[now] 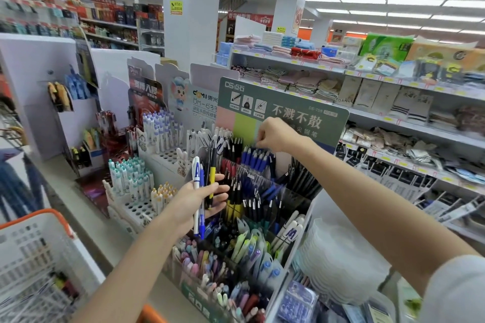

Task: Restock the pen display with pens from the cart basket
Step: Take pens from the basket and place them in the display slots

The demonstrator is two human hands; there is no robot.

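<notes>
Holding a handful of pens (196, 173) upright, the left hand (191, 202) sits just in front of the pen display (286, 113). Its grip is closed on them, fingers stretched toward the racks. Bundle: one white-and-blue, one clear blue, one yellow-and-black. The right hand (275, 134) reaches to an upper rear compartment, fingertips bunched, its grip pinching the tops of the blue pens (256, 158) standing there. Lower compartments hold black, yellow and pastel pens. At lower left is the cart basket (34, 241), white with an orange rim, with a few small items inside. Store shelves (393, 81) with folded cloths stand behind, right.
</notes>
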